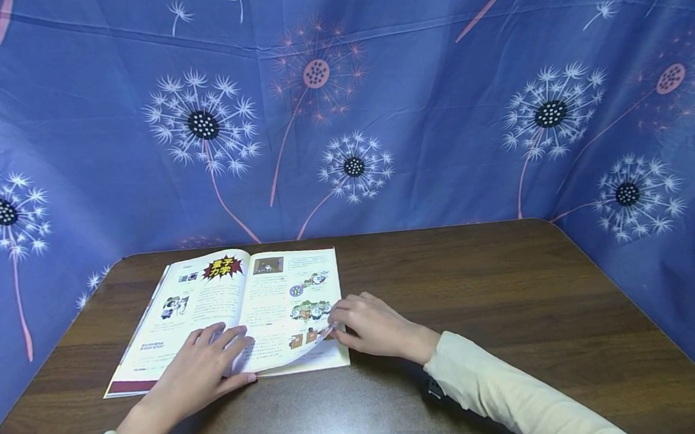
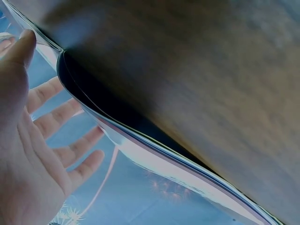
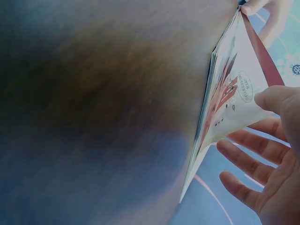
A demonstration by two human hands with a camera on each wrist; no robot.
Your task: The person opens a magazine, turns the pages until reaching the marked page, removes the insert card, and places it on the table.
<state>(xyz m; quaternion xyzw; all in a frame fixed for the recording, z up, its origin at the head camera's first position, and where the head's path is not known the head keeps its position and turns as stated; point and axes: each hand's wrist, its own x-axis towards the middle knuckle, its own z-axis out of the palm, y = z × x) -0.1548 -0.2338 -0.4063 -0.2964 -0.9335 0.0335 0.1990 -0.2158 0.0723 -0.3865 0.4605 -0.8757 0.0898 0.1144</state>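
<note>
An open magazine (image 1: 212, 304) with printed text and cartoon pictures lies on the left part of the table. My left hand (image 1: 196, 368) rests across its lower middle near the spine, fingers spread and fairly straight. In the left wrist view the thumb of that hand (image 2: 42, 154) is at the near edge of the magazine (image 2: 140, 150). My right hand (image 1: 378, 328) pinches the lower right corner of the right-hand page (image 1: 268, 306), which lifts and curls off the sheets below. The right wrist view shows the raised page (image 3: 251, 105) between thumb and fingers of the right hand (image 3: 274, 159).
The dark brown wooden table (image 1: 483, 281) extends to the right of the magazine and in front of it. Behind and at both sides hangs a blue cloth (image 1: 412, 101) with dandelion prints. A small dark object (image 1: 435, 388) shows beneath the right sleeve.
</note>
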